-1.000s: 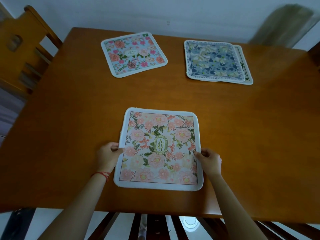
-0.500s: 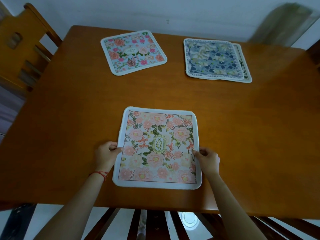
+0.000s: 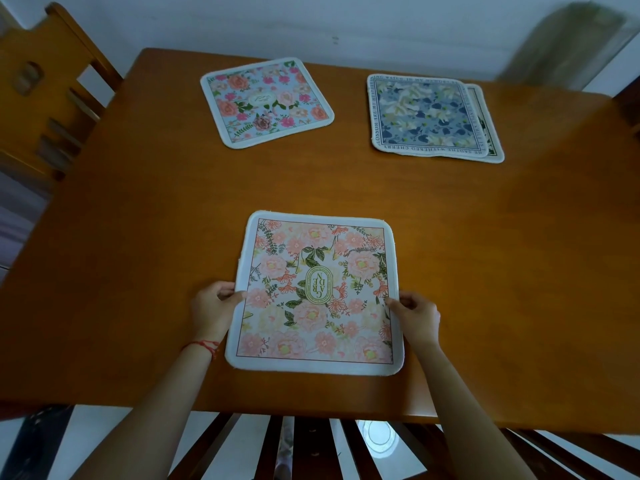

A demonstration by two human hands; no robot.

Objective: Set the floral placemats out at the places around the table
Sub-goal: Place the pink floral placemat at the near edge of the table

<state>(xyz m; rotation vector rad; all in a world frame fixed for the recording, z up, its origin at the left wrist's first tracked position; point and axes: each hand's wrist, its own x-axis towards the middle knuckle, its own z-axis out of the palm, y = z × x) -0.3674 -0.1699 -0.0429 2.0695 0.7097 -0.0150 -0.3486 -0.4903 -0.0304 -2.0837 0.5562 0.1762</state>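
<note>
A peach floral placemat (image 3: pixel 317 292) lies flat on the wooden table (image 3: pixel 138 237) near its front edge. My left hand (image 3: pixel 213 306) pinches its left edge and my right hand (image 3: pixel 415 315) pinches its right edge. At the far left of the table lies a light-blue placemat with pink flowers (image 3: pixel 266 102), turned at an angle. At the far right a navy-and-cream floral placemat (image 3: pixel 424 116) rests on top of another placemat (image 3: pixel 491 140), of which only the right border shows.
A wooden chair (image 3: pixel 45 95) stands at the table's left side. The slatted back of another chair (image 3: pixel 311 445) is under the front edge. A blurred chair back (image 3: pixel 568 46) is at the far right. A white wall runs behind the table.
The peach placemat has barely shifted under my hands; mostly the view has moved slightly. Both hands keep their hold on its side edges.
</note>
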